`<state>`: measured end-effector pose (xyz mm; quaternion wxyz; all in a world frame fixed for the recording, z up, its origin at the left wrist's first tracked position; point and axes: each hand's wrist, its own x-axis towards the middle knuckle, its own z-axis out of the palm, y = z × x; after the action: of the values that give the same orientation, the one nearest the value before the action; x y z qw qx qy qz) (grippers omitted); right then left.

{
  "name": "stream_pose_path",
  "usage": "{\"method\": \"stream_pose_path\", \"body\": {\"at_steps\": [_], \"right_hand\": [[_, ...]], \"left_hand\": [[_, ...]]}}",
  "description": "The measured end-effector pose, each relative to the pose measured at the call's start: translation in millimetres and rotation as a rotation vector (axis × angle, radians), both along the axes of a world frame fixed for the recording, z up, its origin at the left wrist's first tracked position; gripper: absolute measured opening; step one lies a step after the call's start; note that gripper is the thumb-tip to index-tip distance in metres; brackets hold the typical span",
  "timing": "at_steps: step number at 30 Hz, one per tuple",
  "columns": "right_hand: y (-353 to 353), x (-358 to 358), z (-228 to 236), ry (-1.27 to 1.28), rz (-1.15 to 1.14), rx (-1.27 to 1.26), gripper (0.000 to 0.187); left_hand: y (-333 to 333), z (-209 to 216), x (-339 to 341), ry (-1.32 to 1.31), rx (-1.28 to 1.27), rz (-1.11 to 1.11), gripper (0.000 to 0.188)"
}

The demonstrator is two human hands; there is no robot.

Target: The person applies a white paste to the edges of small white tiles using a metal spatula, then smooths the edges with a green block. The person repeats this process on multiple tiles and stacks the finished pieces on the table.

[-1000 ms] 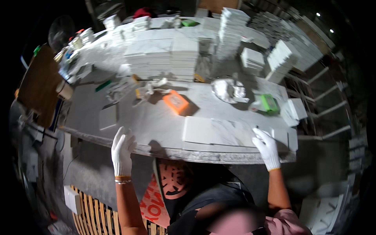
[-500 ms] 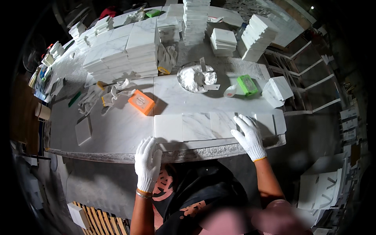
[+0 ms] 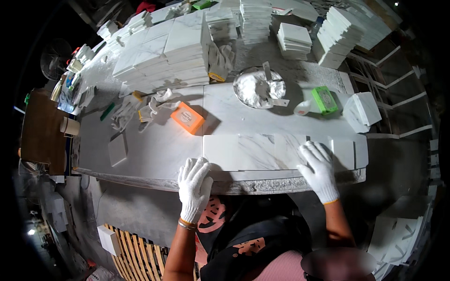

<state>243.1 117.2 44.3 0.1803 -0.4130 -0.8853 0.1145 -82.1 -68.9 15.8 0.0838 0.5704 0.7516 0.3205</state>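
A row of white marble tiles (image 3: 256,154) with grey veins lies edge to edge along the front of a marble-topped table (image 3: 154,159). My left hand (image 3: 194,189), in a white knit glove, rests at the table's front edge beside the row's left end, its fingers stretched out and holding nothing. My right hand (image 3: 319,172), gloved the same way, lies over the right part of the row. Its fingers are extended, touching the tiles, and they partly cover one tile. Behind the row sits an orange box (image 3: 188,118).
A silver bowl of white powder (image 3: 253,96) holds two flat metal blades. Right of it are a green box (image 3: 325,100) and a small tile stack (image 3: 363,112). Loose gloves (image 3: 152,110) and a single tile (image 3: 118,150) lie left. Tall tile stacks (image 3: 187,42) stand behind.
The view has shifted, so the table appears farther right. My left hand has turned slightly, its fingers now leaning right. My right hand stays on the tile row.
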Motion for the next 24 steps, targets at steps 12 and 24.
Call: {"method": "stream_pose_path", "body": {"at_steps": [12,24], "right_hand": [[50.8,180.6,4.4,-0.061,-0.658,0.026,0.051],[29.8,140.6,-27.5,-0.112,-0.549,0.222,0.046]], "left_hand": [[16.1,20.0,11.7,-0.018,0.166,-0.057,0.023],[-0.3,-8.3,4.5,-0.073,0.086,-0.019,0.039]]}}
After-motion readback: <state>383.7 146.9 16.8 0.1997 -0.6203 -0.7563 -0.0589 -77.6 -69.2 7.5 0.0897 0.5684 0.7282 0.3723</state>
